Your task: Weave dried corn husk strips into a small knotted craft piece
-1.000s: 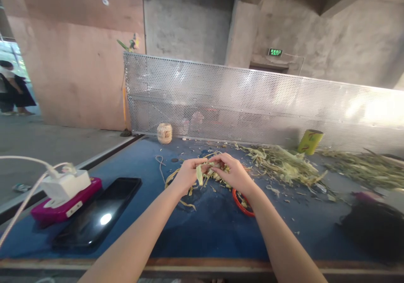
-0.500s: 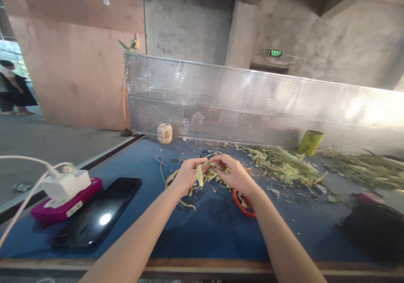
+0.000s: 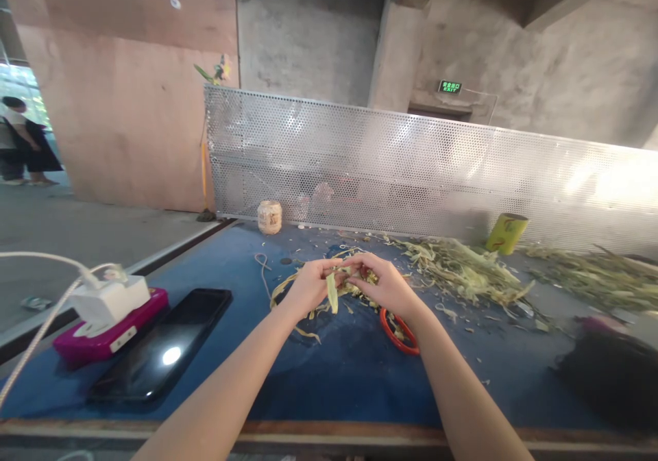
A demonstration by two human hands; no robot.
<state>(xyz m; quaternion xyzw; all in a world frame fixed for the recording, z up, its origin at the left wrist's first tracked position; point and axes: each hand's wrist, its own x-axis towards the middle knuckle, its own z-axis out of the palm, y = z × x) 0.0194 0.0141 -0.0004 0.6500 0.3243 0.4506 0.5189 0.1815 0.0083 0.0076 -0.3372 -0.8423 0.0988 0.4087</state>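
Over the middle of the blue table, my left hand [image 3: 312, 285] and my right hand [image 3: 382, 279] meet at the fingertips. Between them is a pale green strip of dried husk [image 3: 332, 292], its loose end hanging down beside the left fingers. Both hands are closed on it in a pinch; the exact grip of the right fingertips is partly hidden. Below the hands lie yellowish husk scraps [image 3: 308, 314]. A red-orange ring-shaped handle [image 3: 399, 343], perhaps of scissors, rests on the table by my right wrist, partly covered by the forearm.
A black phone [image 3: 167, 348] and a magenta power strip [image 3: 110, 331] with a white charger lie left. A woven jar [image 3: 270, 217] stands at the back. Piles of dried husk [image 3: 462, 269], a yellow-green can [image 3: 506, 233] and a dark object [image 3: 609, 379] are right. A perforated metal screen [image 3: 360, 159] borders the back.
The husk strip's hanging end has shifted slightly right and down between my hands. My fingers have moved a little closer around it. The rest of the table looks the same.
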